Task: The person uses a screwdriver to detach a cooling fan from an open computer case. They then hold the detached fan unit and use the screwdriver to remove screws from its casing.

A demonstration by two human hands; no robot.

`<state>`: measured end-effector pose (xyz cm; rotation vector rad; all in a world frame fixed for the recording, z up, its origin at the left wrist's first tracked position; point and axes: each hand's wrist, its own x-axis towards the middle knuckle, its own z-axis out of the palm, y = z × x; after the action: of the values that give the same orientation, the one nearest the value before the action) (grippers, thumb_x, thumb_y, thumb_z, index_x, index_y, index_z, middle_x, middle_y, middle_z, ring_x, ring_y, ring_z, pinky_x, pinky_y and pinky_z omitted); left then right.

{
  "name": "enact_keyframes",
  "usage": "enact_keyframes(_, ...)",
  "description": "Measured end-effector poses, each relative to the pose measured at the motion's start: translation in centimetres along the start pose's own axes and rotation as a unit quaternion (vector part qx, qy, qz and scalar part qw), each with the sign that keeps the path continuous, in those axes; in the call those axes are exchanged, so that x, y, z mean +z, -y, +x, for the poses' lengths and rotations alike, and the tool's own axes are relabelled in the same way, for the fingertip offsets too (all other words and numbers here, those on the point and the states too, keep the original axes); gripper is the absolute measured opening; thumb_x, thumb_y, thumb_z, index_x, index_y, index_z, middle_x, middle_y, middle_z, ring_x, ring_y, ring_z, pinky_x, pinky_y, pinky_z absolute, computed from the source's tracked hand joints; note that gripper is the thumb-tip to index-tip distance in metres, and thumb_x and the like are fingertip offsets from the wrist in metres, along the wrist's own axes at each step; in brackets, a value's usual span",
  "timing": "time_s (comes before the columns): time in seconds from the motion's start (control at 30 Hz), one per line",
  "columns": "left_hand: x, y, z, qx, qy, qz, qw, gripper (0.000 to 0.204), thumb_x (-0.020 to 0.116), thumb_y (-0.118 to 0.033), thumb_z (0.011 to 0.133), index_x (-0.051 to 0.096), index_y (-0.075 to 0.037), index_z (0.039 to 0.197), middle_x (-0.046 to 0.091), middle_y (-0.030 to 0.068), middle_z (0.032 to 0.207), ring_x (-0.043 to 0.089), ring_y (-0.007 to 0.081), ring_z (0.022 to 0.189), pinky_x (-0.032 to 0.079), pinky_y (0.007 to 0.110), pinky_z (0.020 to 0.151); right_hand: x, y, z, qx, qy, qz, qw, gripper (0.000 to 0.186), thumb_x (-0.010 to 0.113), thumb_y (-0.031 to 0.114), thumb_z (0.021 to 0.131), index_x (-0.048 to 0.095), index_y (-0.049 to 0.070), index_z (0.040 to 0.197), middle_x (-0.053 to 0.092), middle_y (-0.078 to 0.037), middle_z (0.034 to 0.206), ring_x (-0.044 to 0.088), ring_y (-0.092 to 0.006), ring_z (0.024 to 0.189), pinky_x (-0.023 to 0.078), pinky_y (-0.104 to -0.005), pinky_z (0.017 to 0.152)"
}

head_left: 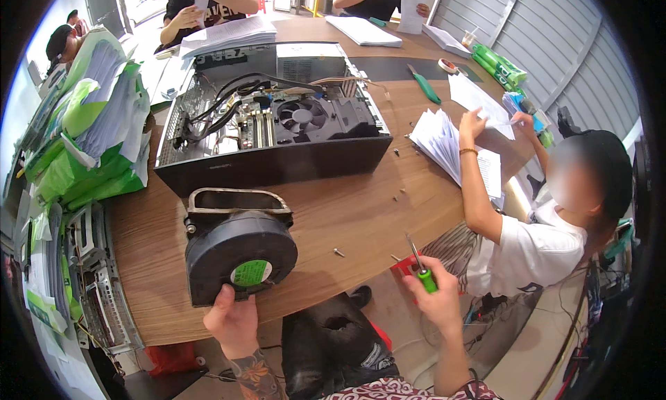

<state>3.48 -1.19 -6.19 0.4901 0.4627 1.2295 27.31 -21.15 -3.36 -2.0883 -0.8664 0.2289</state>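
Note:
My left hand (232, 324) grips the lower edge of a black blower fan (215, 254) with a green round label and a metal bracket on top, held up over the near part of the table. In my right hand (438, 299) is a screwdriver (425, 278) with a green handle, its blade pointing up and away, just off the table's edge. Beyond the blower lies an opened black desktop computer case (277, 154), its cables, board and round cooling fan (302, 115) showing. A loose screw (338, 253) rests on the wood between my hands.
Several small screws (399, 193) dot the wooden table (333, 213). Paper stacks in green wrapping (83, 136) crowd the left side. On the right, a person in white (534, 240) handles papers (479, 98). Green-handled scissors (424, 88) lie farther back, where other people hold sheets.

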Motion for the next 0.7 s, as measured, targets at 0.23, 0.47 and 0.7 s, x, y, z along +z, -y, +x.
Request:
enact_keyframes(0.23,0.0,0.0,0.0,-0.018,-0.031,-0.005,0.999,0.054,0.069,-0.017,0.082,0.053,-0.009,0.133,0.055,0.0094,0.133,0.050,0.0305,0.124,0.038,0.053,0.106,3.0,-0.9,1.2,-0.069,-0.046,0.035,0.996,0.026,0.081,0.010,0.076,0.068,0.002,0.097,0.072,-0.010,0.086,0.066,-0.0135,0.071,0.051,-0.0271,0.065)
enact_keyframes(0.47,-0.1,-0.2,0.1,-0.001,-0.003,0.002,1.000,0.054,0.067,-0.016,0.083,0.052,-0.009,0.134,0.055,0.0094,0.133,0.050,0.0304,0.125,0.038,0.053,0.105,3.8,0.2,2.0,-0.005,-0.004,0.094,0.996,0.018,0.079,0.009,0.078,0.068,0.000,0.090,0.070,-0.010,0.076,0.065,-0.0125,0.066,0.050,-0.0283,0.061)
enact_keyframes(0.7,0.4,-0.2,0.2,-0.010,0.023,-0.014,1.000,0.055,0.064,-0.008,0.082,0.051,-0.007,0.135,0.055,0.0085,0.134,0.050,0.0284,0.126,0.036,0.050,0.107,5.1,3.0,2.7,-0.069,-0.102,0.018,0.992,0.014,0.076,0.010,0.080,0.066,0.002,0.085,0.067,-0.014,0.071,0.067,-0.0247,0.062,0.049,-0.0334,0.056)
